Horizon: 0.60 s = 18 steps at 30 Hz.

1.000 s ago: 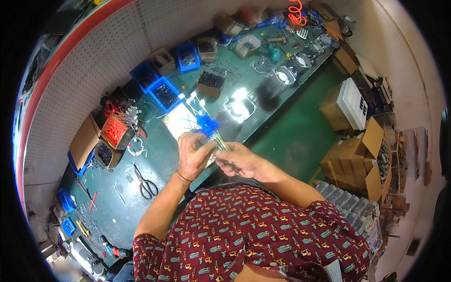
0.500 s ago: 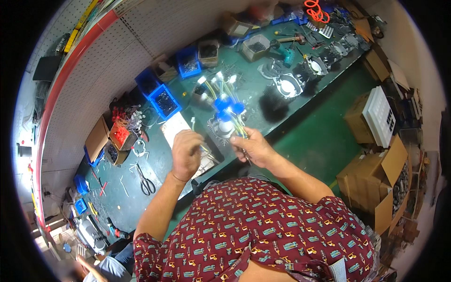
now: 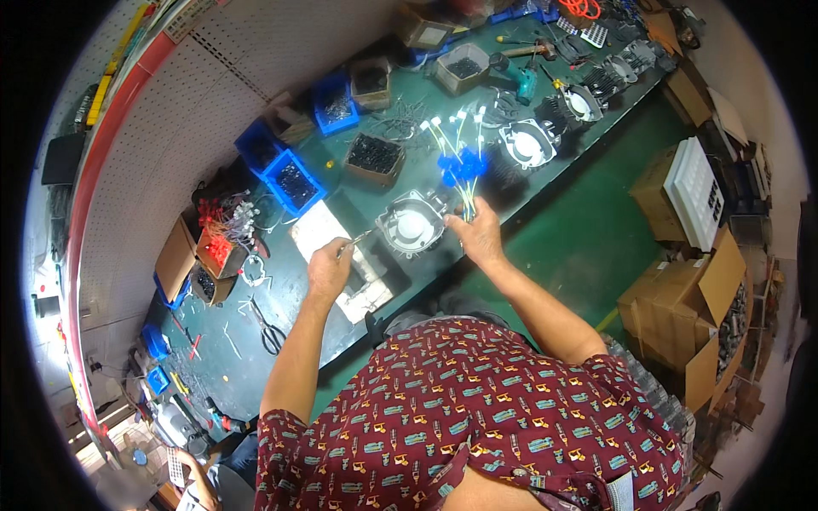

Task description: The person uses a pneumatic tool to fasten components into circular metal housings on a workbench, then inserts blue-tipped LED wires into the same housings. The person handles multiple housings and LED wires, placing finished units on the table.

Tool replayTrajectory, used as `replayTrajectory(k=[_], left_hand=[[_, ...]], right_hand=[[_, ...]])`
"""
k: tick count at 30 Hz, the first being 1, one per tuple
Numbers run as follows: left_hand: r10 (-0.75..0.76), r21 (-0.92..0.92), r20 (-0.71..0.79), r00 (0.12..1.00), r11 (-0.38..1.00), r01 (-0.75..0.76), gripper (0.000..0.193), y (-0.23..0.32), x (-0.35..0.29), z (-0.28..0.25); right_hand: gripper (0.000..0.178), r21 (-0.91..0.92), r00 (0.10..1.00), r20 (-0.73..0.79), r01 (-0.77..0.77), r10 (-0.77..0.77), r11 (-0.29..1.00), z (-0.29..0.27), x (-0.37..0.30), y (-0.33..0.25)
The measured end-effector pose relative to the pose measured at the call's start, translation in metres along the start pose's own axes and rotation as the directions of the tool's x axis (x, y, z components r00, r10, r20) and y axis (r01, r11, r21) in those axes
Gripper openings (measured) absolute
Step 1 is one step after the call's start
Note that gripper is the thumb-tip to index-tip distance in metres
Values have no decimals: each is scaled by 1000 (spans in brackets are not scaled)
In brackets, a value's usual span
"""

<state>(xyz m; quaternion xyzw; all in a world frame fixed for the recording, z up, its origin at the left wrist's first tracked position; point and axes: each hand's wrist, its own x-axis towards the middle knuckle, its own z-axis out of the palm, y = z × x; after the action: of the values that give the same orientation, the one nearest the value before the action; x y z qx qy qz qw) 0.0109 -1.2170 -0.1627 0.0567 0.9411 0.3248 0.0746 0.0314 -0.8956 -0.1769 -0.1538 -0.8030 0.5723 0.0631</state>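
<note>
My right hand (image 3: 479, 233) is closed round the lower ends of a bunch of yellow and white wires (image 3: 467, 198). Round blue parts (image 3: 463, 166) sit along the bunch, and small white connectors tip its far ends. To the left, my left hand (image 3: 329, 271) pinches a short, thin piece (image 3: 362, 236) whose kind I cannot make out; it points at a grey round metal housing (image 3: 411, 224) with a bright white centre. That housing lies on the bench between my hands. Beside my left hand lies a whitish board (image 3: 320, 223), with a dark block on its near part.
Behind the housing stands a box of small dark parts (image 3: 375, 159). Blue bins (image 3: 295, 184) line the back. More housings (image 3: 528, 143) and a teal power drill (image 3: 521, 78) lie to the right, scissors (image 3: 267, 328) to the left. Cardboard boxes (image 3: 665, 311) stand beyond the bench edge.
My right hand has carried the wire bunch right, off the housing, which now shows fully. My left hand has turned and lowered slightly, with a thin piece now showing at its fingertips.
</note>
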Motion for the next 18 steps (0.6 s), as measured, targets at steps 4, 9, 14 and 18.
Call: replayTrajectory(k=[4, 9, 14, 18], left_hand=[[54, -114, 57, 997, 992, -47, 21, -7, 13, 17], [79, -205, 82, 993, 977, -61, 20, -12, 22, 24], [106, -258, 120, 987, 963, -72, 19, -21, 30, 23], [120, -303, 169, 978, 951, -64, 19, -19, 30, 20]], right_hand=[[25, -21, 1000, -19, 9, -10, 1000, 9, -4, 9], [25, -70, 999, -45, -26, 23, 997, 14, -8, -2], [26, -90, 997, -66, -33, 27, 995, 18, -9, 0], [27, -120, 998, -70, -3, -6, 993, 19, -8, 8]])
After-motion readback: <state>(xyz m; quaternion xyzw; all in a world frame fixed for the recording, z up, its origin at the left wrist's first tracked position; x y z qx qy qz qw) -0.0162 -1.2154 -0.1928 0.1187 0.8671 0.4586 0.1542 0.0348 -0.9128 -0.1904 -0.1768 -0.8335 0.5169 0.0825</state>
